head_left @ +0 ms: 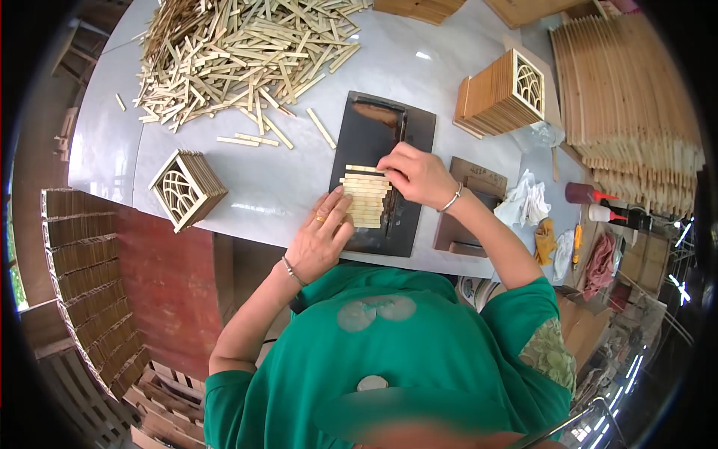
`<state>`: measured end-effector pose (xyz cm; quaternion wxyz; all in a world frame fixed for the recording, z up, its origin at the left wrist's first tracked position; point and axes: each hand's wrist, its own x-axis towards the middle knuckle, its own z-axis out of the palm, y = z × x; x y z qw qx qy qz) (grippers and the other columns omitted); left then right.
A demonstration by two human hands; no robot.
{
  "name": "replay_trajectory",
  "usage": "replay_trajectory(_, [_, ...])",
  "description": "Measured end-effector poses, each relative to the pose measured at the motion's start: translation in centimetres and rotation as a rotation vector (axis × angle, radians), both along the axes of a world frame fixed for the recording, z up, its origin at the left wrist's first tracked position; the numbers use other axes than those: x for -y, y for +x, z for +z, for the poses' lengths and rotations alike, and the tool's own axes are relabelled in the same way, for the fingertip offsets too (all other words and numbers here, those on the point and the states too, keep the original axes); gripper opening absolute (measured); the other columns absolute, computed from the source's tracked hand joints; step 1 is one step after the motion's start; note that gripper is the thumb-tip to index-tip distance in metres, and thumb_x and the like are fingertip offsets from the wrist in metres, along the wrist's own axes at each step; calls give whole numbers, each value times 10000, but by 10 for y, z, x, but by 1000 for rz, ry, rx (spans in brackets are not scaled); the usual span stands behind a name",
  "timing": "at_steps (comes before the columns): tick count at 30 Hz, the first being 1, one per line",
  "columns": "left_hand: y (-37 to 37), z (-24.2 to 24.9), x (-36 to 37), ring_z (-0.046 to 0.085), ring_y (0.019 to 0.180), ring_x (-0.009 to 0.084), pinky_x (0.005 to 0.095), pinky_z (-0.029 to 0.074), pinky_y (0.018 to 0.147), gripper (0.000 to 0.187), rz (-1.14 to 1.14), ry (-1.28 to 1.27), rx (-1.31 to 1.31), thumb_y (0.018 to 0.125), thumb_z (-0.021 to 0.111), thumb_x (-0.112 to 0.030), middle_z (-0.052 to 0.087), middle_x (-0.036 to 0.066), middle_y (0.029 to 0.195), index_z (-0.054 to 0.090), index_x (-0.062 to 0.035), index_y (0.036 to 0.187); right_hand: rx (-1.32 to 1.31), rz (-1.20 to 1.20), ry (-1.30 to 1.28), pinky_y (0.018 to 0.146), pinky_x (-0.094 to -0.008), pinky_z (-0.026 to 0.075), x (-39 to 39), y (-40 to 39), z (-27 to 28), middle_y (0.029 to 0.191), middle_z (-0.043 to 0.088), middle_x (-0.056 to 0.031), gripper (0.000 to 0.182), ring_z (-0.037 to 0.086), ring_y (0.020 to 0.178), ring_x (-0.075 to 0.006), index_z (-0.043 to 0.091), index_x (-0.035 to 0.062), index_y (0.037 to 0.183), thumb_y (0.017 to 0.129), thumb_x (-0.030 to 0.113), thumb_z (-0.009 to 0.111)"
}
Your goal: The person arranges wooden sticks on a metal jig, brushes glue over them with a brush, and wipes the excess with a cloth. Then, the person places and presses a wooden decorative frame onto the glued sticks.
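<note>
Taking the black board (422,138) as your clock's centre, a fretwork stack (183,191) stands at nine and the loose pile of wooden sticks (239,63) spreads at ten. At seven to eight, your left hand (318,236) lies open, fingertips on the left ends of the stick row (364,209), which sits on the board. Your right hand (417,178) pinches the top stick (362,168) by its three-o'clock end. Another fretwork stack (497,96) stands at two.
</note>
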<state>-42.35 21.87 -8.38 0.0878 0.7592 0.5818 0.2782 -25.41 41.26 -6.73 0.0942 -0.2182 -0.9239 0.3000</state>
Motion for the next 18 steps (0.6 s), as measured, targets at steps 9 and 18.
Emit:
replay_trajectory(9, [0, -2, 1, 465, 1291, 375, 501, 435, 1037, 271, 7, -1, -6, 699, 564, 38, 522, 198, 1292, 577, 27, 969, -164, -29, 177, 581, -332, 518, 1, -81, -10, 881, 607, -22, 175, 637, 699, -222, 644, 126, 989, 835, 198, 683])
replay_trajectory(18, [0, -1, 0, 424, 1322, 382, 507, 396, 1073, 241, -14, -45, -31, 735, 576, -13, 502, 209, 1297, 553, 9, 974, 31, -120, 148, 616, -393, 535, 9, -120, -26, 878, 626, -49, 132, 662, 718, -255, 642, 144, 954, 834, 165, 593])
